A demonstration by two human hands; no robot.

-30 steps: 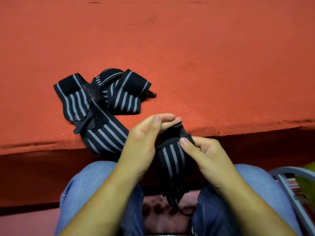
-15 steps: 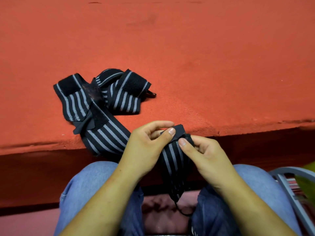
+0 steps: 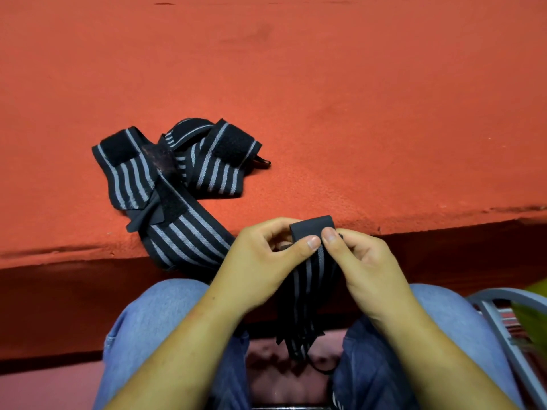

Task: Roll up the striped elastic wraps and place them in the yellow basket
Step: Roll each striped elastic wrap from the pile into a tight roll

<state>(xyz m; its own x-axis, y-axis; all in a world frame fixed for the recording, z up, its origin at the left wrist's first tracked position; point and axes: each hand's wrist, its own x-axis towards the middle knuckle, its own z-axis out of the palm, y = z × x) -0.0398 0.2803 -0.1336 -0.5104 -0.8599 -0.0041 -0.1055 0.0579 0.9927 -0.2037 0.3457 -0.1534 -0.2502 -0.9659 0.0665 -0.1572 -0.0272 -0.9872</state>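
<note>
Both hands, left [image 3: 260,261] and right [image 3: 364,261], pinch the wrap [image 3: 312,270] at lower centre; likely soft, stretchy, best held at its plain end.

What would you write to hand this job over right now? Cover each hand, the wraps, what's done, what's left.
Left hand and right hand both pinch the black top end of one striped wrap; its tail hangs between the knees.
Other wraps lie tangled on the red surface.
Done: rolling barely started, no finished roll visible.
Left: roll this one, then the others, and basket all; basket not clearly in view.
</note>
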